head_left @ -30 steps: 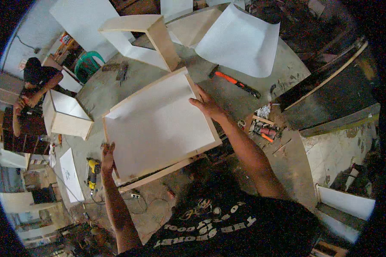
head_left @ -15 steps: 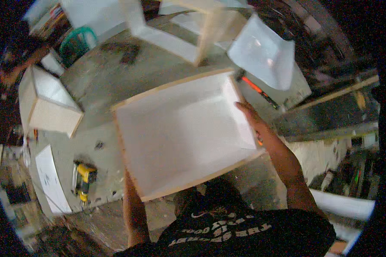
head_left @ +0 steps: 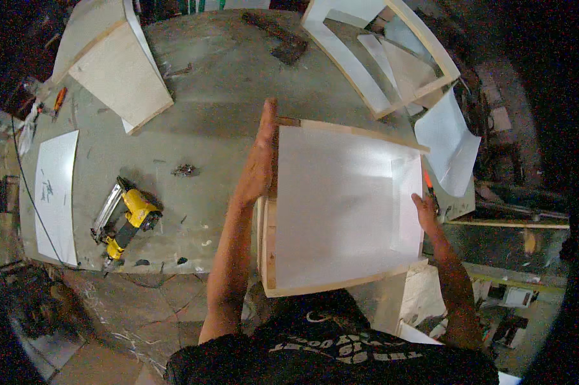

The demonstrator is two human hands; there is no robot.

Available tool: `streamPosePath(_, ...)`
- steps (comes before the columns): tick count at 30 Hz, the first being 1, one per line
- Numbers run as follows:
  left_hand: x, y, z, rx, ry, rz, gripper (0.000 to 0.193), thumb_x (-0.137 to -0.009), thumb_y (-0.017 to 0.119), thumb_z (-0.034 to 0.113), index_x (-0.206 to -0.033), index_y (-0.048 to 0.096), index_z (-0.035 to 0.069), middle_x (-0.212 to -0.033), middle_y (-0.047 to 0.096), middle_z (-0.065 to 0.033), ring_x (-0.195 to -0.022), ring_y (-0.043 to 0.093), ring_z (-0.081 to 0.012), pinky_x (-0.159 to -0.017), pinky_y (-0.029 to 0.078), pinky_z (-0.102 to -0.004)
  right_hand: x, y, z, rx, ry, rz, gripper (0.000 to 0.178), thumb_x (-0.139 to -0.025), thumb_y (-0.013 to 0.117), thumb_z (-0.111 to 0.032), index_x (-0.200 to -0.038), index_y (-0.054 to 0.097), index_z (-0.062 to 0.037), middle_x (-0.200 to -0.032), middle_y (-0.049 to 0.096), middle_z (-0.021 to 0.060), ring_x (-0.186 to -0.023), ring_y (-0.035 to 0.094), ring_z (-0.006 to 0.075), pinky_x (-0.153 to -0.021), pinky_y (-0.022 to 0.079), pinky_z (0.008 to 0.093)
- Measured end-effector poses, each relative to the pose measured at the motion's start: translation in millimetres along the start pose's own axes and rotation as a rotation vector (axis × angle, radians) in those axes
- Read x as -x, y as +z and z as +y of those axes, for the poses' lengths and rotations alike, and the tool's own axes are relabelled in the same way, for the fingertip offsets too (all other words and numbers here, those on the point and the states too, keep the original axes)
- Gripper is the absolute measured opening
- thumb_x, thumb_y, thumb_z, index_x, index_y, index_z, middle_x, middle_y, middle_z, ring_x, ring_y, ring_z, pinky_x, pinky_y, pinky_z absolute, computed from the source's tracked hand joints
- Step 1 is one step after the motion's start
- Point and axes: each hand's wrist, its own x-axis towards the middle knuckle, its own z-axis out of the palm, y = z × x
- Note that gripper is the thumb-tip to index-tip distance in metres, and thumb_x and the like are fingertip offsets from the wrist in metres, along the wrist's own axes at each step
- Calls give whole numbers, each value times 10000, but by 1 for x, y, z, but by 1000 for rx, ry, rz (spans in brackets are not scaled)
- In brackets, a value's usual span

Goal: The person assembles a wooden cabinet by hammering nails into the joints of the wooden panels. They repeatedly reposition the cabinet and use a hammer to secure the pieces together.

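A shallow wooden box (head_left: 334, 205), white inside with bare wood edges, is in front of my body at the table's near edge. My left hand (head_left: 261, 163) lies against its left outer side, fingers stretched out toward the far corner. At the right wall, my right hand (head_left: 425, 212) grips the box, the thumb over the rim and the other fingers hidden behind the wall. Left of my left forearm, a yellow and black nail gun (head_left: 135, 212) lies on the table.
Another wooden box (head_left: 122, 80) stands at the far left, and a white-faced frame (head_left: 366, 70) at the far right. A curved white sheet (head_left: 450, 144) and an orange-handled tool (head_left: 429, 179) are near my right hand. A white panel (head_left: 55, 199) lies at the table's left.
The box has turned and sits further right in view. My left hand, hidden behind the box's left edge before, now shows flat along its left side. The right hand keeps its grip.
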Motion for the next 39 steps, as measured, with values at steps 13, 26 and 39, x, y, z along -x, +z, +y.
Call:
streamPosePath(13,-67,-29,-30,-408,-222,175,673,-1046,307,541,-1012,672,-22,-1024,677,-197,-980,609,-285,-914,443,-411,-6,-3,28,-56,-86,-6,521,-965,621,-347,-1316,557,33,-1186,639,92,-1054,584,195,-975,437,363)
streamPosePath(26,-68,-24,-48,-222,51,284,554,-1056,438,406,-653,457,26,-588,409,14,-599,366,-122,-545,307,-364,-9,0,36,-186,-21,12,592,-942,669,-320,-1388,486,24,-1281,586,109,-1148,557,214,-1023,423,362)
streamPosePath(39,-59,-6,-22,-104,180,292,540,-1079,412,406,-880,692,-10,-861,713,-97,-794,660,-183,-757,522,-320,6,7,4,-127,-70,158,529,-891,692,-430,-643,410,-58,-624,364,3,-600,353,175,-539,309,408)
